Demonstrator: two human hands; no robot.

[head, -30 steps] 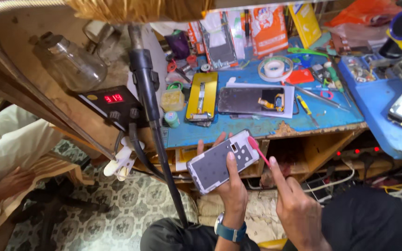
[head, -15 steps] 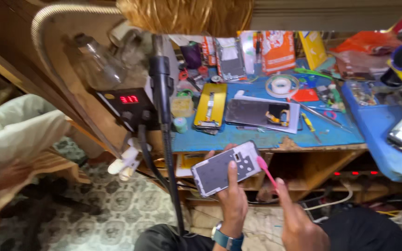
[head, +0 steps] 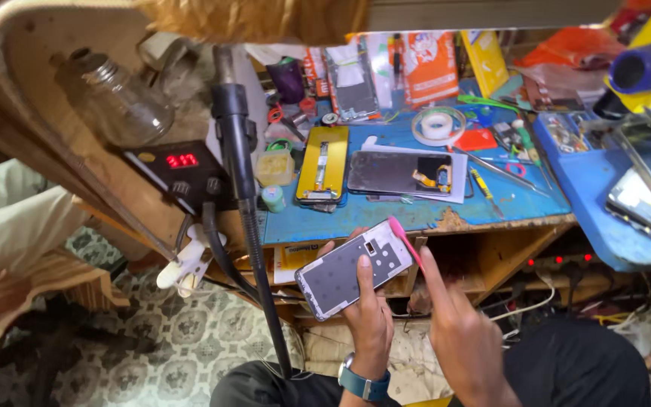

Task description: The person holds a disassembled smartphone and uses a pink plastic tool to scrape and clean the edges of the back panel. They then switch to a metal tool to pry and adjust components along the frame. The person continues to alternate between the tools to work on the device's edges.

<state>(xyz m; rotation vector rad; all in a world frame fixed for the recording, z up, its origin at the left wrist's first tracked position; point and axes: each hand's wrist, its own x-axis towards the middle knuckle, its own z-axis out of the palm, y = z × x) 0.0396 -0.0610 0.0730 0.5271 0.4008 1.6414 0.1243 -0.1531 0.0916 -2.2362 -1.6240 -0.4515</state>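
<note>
Left hand [head: 367, 316] grasps phone frame [head: 356, 267] from below, fingers wrapped round its lower edge, thumb on the near side; frame held tilted, inner face up, in the air just in front of the bench edge. Right hand [head: 457, 339] clenched on pink pry tool [head: 404, 241], index finger extended along it; tool tip touching the frame's upper right corner. Teal watch [head: 363, 383] on the left wrist, just below the grip. Straight above the grip, on the blue bench [head: 536, 203]: dark phone screen [head: 397, 173] lying flat on white paper, and left of that a yellow phone frame [head: 323, 164]. Further up from the grip, white tape roll [head: 437, 124] and red pick [head: 476, 139]. Up and right of the grip, yellow-handled screwdriver [head: 484, 188] and tweezers [head: 499, 167], well apart from the hands. Far right of the grip, more phones [head: 642, 207] on a blue tray. Left of the grip, black hot-air wand [head: 233, 143] upright on its stand, its hose running down past the left hand. Up-left of that, black station with red digits [head: 182, 172]; glass jar [head: 114, 102] beyond it. Far left, another person's pale sleeve [head: 16, 226]. Patterned floor [head: 160, 347] below left of the grip.
</note>
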